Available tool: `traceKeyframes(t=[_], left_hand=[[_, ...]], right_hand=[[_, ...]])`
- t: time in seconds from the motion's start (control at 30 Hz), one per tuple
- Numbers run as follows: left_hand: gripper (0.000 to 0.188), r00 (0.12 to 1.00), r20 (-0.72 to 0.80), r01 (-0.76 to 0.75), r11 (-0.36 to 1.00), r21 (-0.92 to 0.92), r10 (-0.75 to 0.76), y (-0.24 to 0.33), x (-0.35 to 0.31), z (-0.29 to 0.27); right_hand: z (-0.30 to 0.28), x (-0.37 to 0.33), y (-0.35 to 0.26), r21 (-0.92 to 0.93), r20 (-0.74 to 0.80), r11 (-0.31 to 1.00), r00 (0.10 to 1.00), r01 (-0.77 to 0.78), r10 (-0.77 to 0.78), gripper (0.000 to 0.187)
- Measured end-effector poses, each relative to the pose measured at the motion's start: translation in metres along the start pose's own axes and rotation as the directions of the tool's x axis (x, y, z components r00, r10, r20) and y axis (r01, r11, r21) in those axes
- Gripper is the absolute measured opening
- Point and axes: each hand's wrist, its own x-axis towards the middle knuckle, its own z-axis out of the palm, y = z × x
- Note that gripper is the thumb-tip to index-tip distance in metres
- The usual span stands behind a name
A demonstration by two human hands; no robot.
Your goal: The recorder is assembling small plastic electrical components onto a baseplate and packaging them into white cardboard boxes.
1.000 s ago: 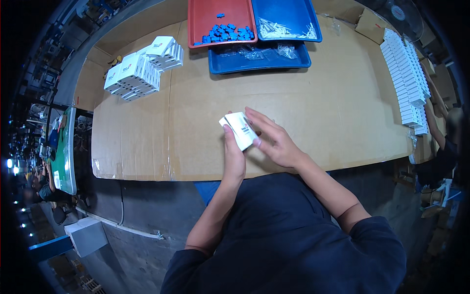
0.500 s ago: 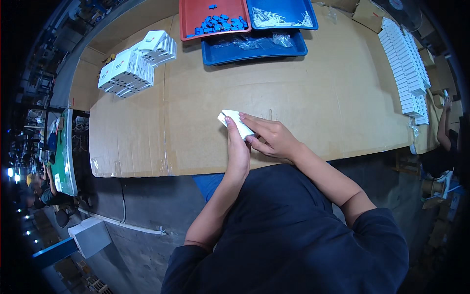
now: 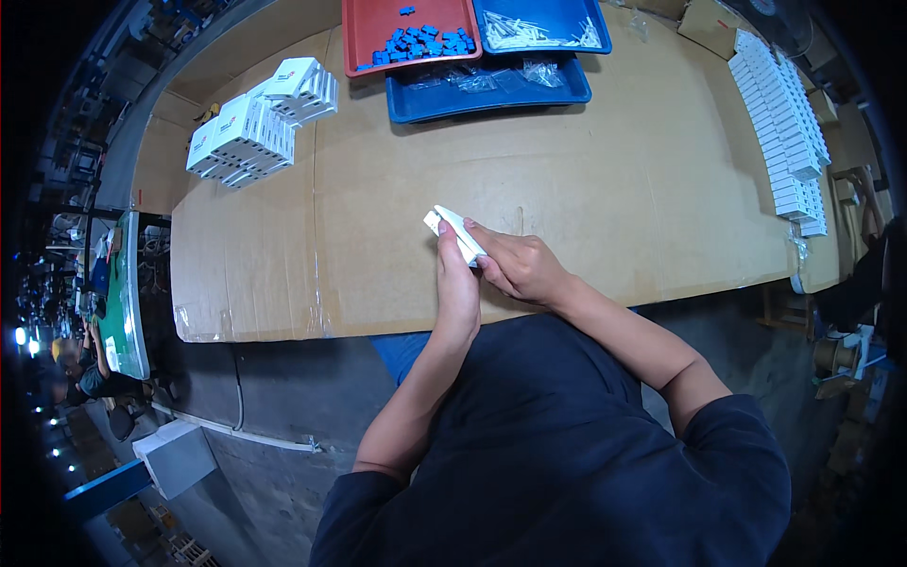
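Note:
A small white box (image 3: pixel 457 232) is tilted between both my hands over the near middle of the cardboard-covered table. My left hand (image 3: pixel 458 288) grips it from the left and below, thumb along its near side. My right hand (image 3: pixel 524 265) has its fingertips and thumb closed on the box's right side and lower end. A dark line runs along the box between two white parts; whether it is a gap or a fold, I cannot tell. My fingers and palms hide much of the box.
Stacked white boxes (image 3: pixel 248 132) stand at the far left, with a long row of similar boxes (image 3: pixel 779 137) along the right. At the back are a red tray (image 3: pixel 359 38) of blue parts, a blue tray (image 3: pixel 590 24) of white sticks, and a lower blue tray (image 3: pixel 425 106) with clear plastic bags.
The white box has turned in my hands, so a narrower side now faces up. My right fingers have shifted down along it. At the far right, a person's raised arm has dropped from sight.

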Motion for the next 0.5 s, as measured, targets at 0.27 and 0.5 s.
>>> traceKeyframes(t=[0.27,0.5], left_hand=[[0.061,1.000,0.003,-0.014,0.999,-0.044,0.015,0.006,-0.001,0.003],[0.068,0.972,0.088,-0.225,0.971,0.085,0.218,0.016,0.012,-0.018]], right_hand=[[0.002,0.002,0.000,0.036,0.033,0.998,0.998,-0.046,0.045,0.042],[-0.015,0.028,-0.005,0.479,0.150,0.778,0.911,-0.407,0.384,0.041]])
